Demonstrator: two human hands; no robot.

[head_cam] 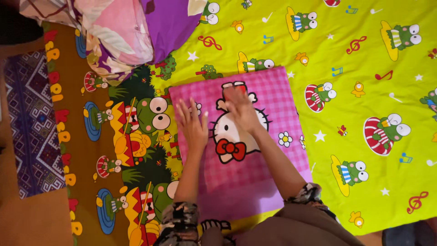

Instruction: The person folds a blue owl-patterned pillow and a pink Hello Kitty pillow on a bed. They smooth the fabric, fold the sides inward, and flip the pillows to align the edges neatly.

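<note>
A folded pink checked cloth (268, 155) with a white cartoon cat and red bow lies flat on a bright yellow-green bedsheet (364, 82) printed with frogs and music notes. My left hand (192, 125) rests palm down on the cloth's left part, fingers spread. My right hand (241, 109) lies flat on the cat's head near the cloth's far edge, slightly blurred. Neither hand grips anything.
A pile of pink, purple and floral bedding (127, 36) sits at the far left of the sheet. A patterned purple mat (32, 123) lies on the brown floor at the left. My patterned sleeves and brown clothing show at the bottom.
</note>
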